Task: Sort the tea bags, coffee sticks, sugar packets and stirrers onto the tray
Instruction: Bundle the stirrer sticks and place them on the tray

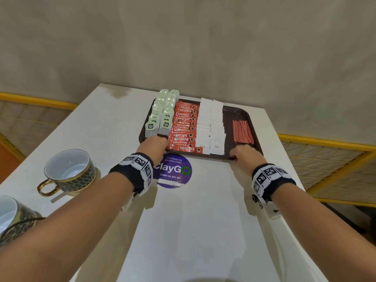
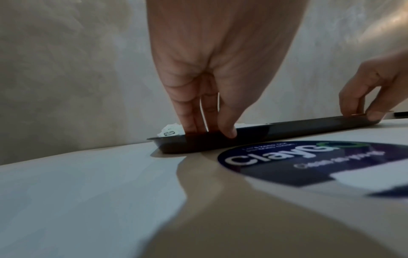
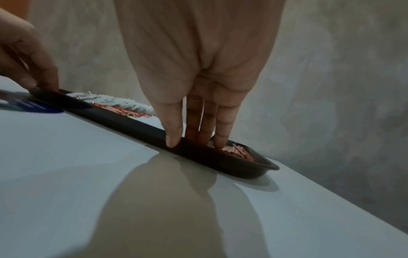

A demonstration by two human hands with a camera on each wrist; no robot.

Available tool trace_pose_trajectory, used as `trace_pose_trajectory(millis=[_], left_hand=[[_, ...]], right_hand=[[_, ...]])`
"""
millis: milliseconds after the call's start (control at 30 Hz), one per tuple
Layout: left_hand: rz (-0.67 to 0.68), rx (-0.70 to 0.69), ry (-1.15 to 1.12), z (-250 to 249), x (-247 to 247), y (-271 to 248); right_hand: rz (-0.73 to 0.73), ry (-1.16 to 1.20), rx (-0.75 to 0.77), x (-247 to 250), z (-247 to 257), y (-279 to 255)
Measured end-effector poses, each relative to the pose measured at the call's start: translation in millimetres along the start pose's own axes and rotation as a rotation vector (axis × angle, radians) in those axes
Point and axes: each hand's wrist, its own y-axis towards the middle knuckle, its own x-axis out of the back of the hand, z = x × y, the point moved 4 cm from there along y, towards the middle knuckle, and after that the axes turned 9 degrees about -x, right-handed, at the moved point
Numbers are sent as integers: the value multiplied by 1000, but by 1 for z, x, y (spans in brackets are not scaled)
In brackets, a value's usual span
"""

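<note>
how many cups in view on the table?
2. One cup with a gold handle stands left of the left forearm. A second cup sits nearer, cut off by the frame's left edge. Both are off the tray; more could lie out of view.

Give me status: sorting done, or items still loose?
Done: tea bags, coffee sticks, sugar packets and stirrers lie grouped on the tray. In hand: left hand and right hand pinch its near rim. Left: no loose items visible.

second cup [image 1: 8, 216] cut by left edge, sticker [image 2: 309, 160] text blurred
</note>
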Motion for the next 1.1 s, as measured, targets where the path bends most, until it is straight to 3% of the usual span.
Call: trace_pose_trajectory(millis=[200,333,533,967,1100], left_hand=[[-43,47,9,7,3,-12],[-77,47,-41,11,6,-14],[-89,39,-80,14,5,-14],[-80,41,-57,13,6,-17],[-195,11,-172,-2,25,-44]], right_hand=[[-187,241,103,10,60,1],[-138,273,103,11,90,21],[-10,125,68,8,110,38],[-15,128,109,7,137,47],[-64,310,79,18,138,32]])
